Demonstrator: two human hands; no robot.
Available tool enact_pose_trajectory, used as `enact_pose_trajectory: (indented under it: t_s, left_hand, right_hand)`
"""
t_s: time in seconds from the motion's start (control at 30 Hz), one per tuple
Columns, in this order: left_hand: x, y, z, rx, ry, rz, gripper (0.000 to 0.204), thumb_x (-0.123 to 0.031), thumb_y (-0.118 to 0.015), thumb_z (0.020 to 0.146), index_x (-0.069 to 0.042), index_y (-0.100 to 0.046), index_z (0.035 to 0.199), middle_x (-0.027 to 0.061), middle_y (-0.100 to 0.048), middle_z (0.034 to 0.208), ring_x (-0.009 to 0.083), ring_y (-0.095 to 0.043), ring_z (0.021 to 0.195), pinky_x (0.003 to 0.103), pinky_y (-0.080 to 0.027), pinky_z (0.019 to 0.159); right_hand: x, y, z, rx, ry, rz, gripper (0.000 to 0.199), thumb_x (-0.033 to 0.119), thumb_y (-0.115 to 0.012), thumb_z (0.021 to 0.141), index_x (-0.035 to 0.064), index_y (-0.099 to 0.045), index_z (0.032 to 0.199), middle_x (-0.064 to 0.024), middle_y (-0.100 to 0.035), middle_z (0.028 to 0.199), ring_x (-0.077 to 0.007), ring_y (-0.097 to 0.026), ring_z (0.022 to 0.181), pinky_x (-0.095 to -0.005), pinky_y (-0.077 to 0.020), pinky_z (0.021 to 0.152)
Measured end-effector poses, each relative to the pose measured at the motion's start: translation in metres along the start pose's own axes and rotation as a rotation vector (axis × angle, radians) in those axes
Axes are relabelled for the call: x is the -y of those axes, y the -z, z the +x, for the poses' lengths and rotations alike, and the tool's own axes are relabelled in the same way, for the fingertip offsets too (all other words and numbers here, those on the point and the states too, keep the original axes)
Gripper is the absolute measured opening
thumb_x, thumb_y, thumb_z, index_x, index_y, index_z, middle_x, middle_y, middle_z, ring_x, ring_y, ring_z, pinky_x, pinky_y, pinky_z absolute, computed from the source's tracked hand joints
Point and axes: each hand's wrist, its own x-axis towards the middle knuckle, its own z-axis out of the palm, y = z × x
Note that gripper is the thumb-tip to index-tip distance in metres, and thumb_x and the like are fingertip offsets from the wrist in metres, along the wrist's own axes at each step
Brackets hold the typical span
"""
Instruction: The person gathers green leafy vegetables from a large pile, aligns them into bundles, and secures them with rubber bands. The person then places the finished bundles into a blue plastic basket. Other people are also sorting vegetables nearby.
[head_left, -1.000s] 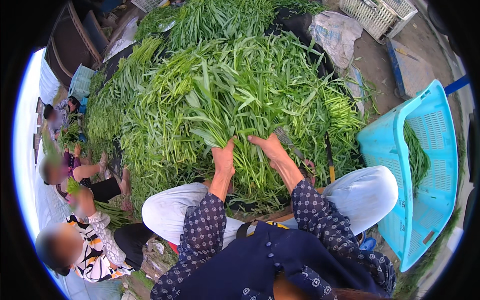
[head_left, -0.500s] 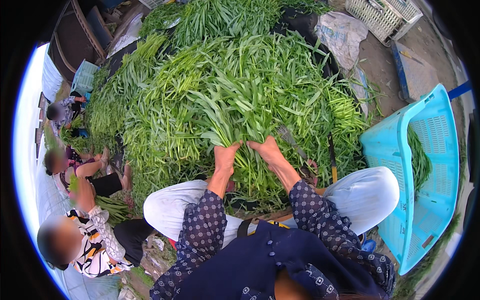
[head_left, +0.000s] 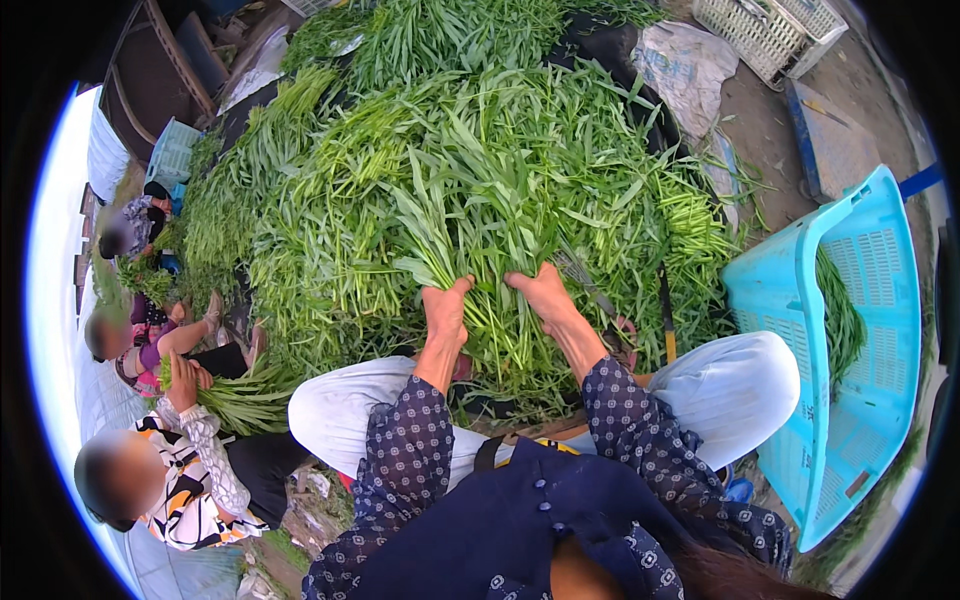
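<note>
A loose bunch of water spinach [head_left: 486, 318], with long stalks and narrow leaves, lies between my hands over a large heap of the same greens [head_left: 340, 240]. My left hand [head_left: 445, 310] is closed round stalks on the bunch's left side, its thumb turned inward. On the other side, my right hand [head_left: 545, 302] is closed on more stalks. Leaves fan out away from me above both hands, while the stems trail toward my knees. The fingertips are hidden among the greens. Just right of my right hand, a reddish loop-like handle [head_left: 625, 335] shows partly in the heap.
A turquoise crate [head_left: 808, 300] with greens inside stands tilted beside my right knee. Co-workers sit along the left; the nearest person's hand [head_left: 183, 380] is by a bunch of greens. A pale sack [head_left: 685, 75] and white crate [head_left: 765, 38] lie at far right.
My hands have drawn slightly apart, each with stalks, and the gap between them is wider. The nearest co-worker's raised hand has shifted, and their greens now spread over the lap.
</note>
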Motion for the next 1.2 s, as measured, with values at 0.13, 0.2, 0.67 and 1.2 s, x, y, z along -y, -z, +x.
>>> enact_pose_trajectory:
  t_s: [0.13,0.2,0.67,1.2]
  left_hand:
    - [-0.008,-0.006,-0.005,0.001,0.004,0.001,0.038,0.007,-0.059,0.077,0.007,-0.055,0.114,0.0124,-0.064,0.104,0.0220,-0.064,0.087,0.033,-0.053,0.074]
    - [-0.011,-0.003,-0.007,0.025,0.030,-0.005,0.039,0.006,-0.060,0.077,0.007,-0.055,0.115,0.0123,-0.064,0.105,0.0218,-0.064,0.088,0.033,-0.053,0.075]
    - [-0.032,-0.016,-0.022,0.095,0.061,0.211,0.031,0.001,-0.070,0.078,0.002,-0.064,0.108,0.0072,-0.068,0.103,0.0170,-0.064,0.087,0.030,-0.050,0.078]
    - [-0.045,-0.018,-0.029,0.114,0.049,0.273,0.034,0.003,-0.074,0.073,0.004,-0.065,0.106,0.0086,-0.069,0.101,0.0157,-0.064,0.088,0.029,-0.049,0.080]
  right_hand:
    - [-0.005,0.000,0.002,0.022,-0.016,0.017,0.035,0.005,-0.063,0.080,-0.0030,-0.056,0.114,-0.0102,-0.066,0.101,-0.0170,-0.061,0.085,-0.0315,-0.0492,0.078]
    - [0.002,-0.003,-0.001,0.077,-0.060,-0.031,0.038,0.005,-0.065,0.080,-0.0032,-0.055,0.116,-0.0108,-0.066,0.102,-0.0169,-0.062,0.086,-0.0306,-0.0499,0.078]
    - [-0.013,-0.011,0.005,0.041,0.113,-0.028,0.050,0.005,-0.075,0.075,-0.0046,-0.053,0.119,-0.0119,-0.065,0.109,-0.0184,-0.062,0.096,-0.0305,-0.0475,0.088]
    - [-0.018,-0.009,0.016,0.027,0.122,-0.149,0.055,0.008,-0.075,0.071,-0.0056,-0.051,0.119,-0.0168,-0.065,0.109,-0.0237,-0.064,0.098,-0.0326,-0.0481,0.089]
